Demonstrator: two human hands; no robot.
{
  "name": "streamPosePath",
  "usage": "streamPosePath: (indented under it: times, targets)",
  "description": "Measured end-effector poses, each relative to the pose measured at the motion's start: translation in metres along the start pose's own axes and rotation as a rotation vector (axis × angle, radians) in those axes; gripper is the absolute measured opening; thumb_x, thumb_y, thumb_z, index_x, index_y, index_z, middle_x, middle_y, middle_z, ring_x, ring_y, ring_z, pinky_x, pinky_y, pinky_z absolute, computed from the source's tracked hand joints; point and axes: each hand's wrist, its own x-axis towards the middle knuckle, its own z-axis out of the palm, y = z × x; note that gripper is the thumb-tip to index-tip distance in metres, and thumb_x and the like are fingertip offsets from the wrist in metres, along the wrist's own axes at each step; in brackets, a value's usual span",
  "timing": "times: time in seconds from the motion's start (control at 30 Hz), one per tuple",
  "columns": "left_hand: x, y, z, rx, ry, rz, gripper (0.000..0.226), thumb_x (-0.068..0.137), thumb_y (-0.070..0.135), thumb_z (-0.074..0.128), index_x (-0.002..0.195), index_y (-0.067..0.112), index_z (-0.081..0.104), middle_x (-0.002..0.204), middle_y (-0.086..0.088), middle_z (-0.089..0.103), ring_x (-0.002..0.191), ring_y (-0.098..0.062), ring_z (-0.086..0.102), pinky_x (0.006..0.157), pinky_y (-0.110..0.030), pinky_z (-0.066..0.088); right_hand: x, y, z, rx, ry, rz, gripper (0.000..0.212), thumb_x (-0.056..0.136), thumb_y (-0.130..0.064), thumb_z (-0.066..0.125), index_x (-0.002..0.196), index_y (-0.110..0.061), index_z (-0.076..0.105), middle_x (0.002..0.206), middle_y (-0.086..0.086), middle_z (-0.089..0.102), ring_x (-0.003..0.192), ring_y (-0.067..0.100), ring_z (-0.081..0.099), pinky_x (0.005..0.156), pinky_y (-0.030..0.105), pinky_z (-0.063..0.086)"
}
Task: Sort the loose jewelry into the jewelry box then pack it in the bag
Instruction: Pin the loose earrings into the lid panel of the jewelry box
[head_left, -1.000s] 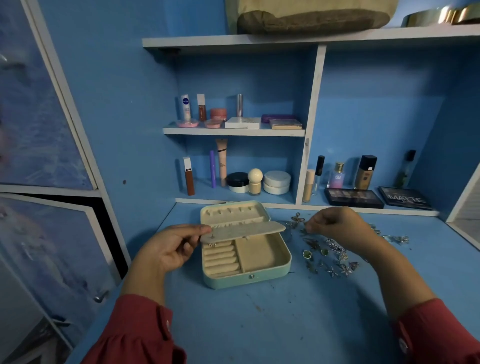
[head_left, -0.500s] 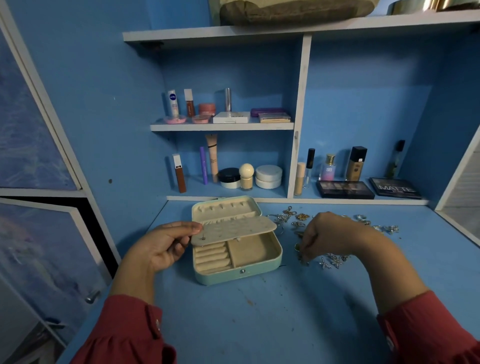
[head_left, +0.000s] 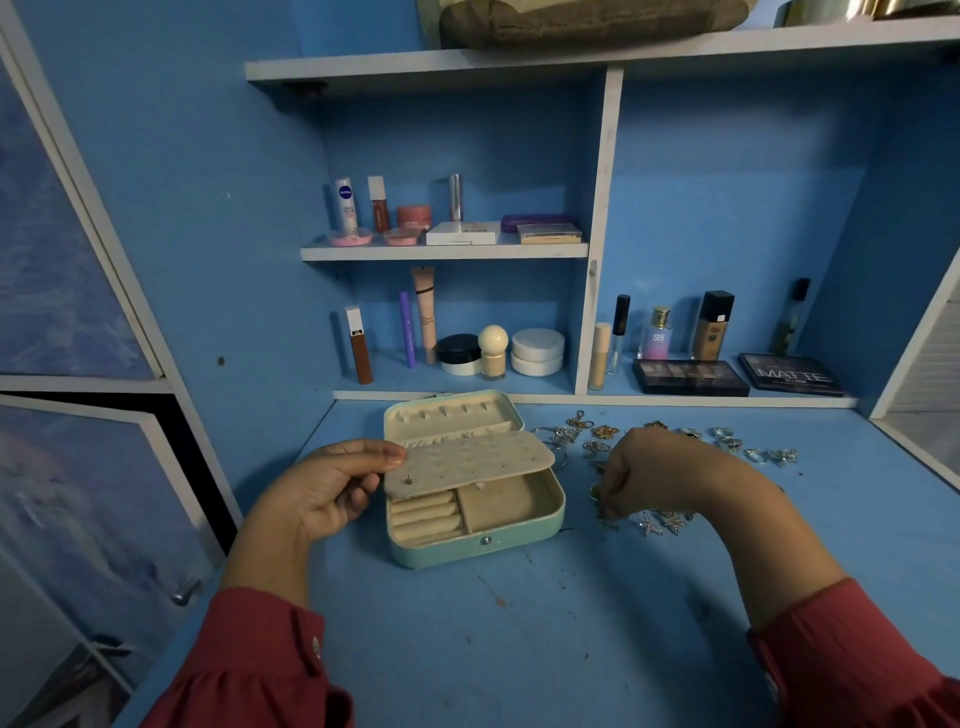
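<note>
Two hands work over the blue table (head_left: 519, 649). The left hand (head_left: 322, 493) has its grip closed on the cream earring panel (head_left: 470, 462) of the mint jewelry box (head_left: 550, 512), thumb on top of the panel's left edge and fingers curled beneath, holding the panel raised over the tray. One stud (head_left: 408, 479) sits in the panel just right of that grip. The box lies open on the table, its lid (head_left: 447, 415) tilted back beyond the panel, ring rolls (head_left: 423, 514) below the grip. The right hand (head_left: 654, 475) is knuckles-up with fingers curled down among the loose jewelry (head_left: 660, 522), just right of the box; its fingertips seem to pinch a small piece (head_left: 595, 492), though what it is I cannot tell. More jewelry is scattered beyond and right of this hand. A bag (head_left: 571, 21) lies on the top shelf (head_left: 597, 54).
</note>
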Motion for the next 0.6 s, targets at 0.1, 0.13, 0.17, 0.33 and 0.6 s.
streamPosePath:
  times: [0.1,0.13,0.17,0.33,0.6]
  targets:
    - [0.0009,-0.0001,-0.0006,-0.013,0.003,-0.003,0.014,0.079,-0.006,0.064,0.078,0.007,0.070,0.059,0.000,0.063,0.036,-0.002,0.046,0.032,-0.010,0.034,0.0010,-0.0001,0.0006,-0.019,0.001,0.008,0.013,0.076,-0.029,0.074,0.088,-0.029,0.076,0.084,-0.014,0.071,0.079,0.007,0.064,0.080,0.030,0.056]
    - [0.0010,-0.0001,-0.0009,-0.018,0.005,-0.004,0.015,0.079,-0.006,0.065,0.076,0.008,0.071,0.060,0.000,0.063,0.036,-0.002,0.046,0.032,-0.010,0.035,0.0015,0.0000,0.0013,-0.022,-0.002,0.011,0.013,0.076,-0.028,0.073,0.089,-0.028,0.076,0.085,-0.012,0.071,0.079,0.008,0.064,0.078,0.029,0.056]
    - [0.0012,-0.0001,-0.0013,-0.020,0.007,-0.006,0.016,0.078,-0.006,0.065,0.074,0.008,0.072,0.061,-0.001,0.064,0.036,-0.002,0.046,0.032,-0.010,0.035,0.0023,0.0001,0.0021,-0.024,-0.006,0.013,0.012,0.076,-0.028,0.073,0.088,-0.028,0.076,0.084,-0.011,0.070,0.078,0.009,0.064,0.077,0.029,0.056]
    - [0.0014,-0.0003,-0.0012,-0.022,0.007,-0.006,0.017,0.079,-0.006,0.064,0.074,0.008,0.073,0.060,0.000,0.065,0.036,-0.002,0.046,0.032,-0.010,0.035,0.0027,-0.0010,0.0046,-0.046,-0.021,0.002,0.005,0.076,-0.029,0.070,0.073,-0.027,0.067,0.077,-0.008,0.066,0.076,0.013,0.063,0.073,0.030,0.055]
    - [0.0001,0.0001,-0.0004,-0.019,0.003,-0.005,0.013,0.080,-0.006,0.064,0.084,0.005,0.069,0.060,0.000,0.065,0.036,-0.001,0.046,0.032,-0.009,0.035,0.0015,0.0020,0.0052,-0.010,-0.025,-0.001,0.006,0.076,-0.029,0.068,0.081,-0.027,0.068,0.083,-0.010,0.067,0.080,0.012,0.064,0.075,0.031,0.055]
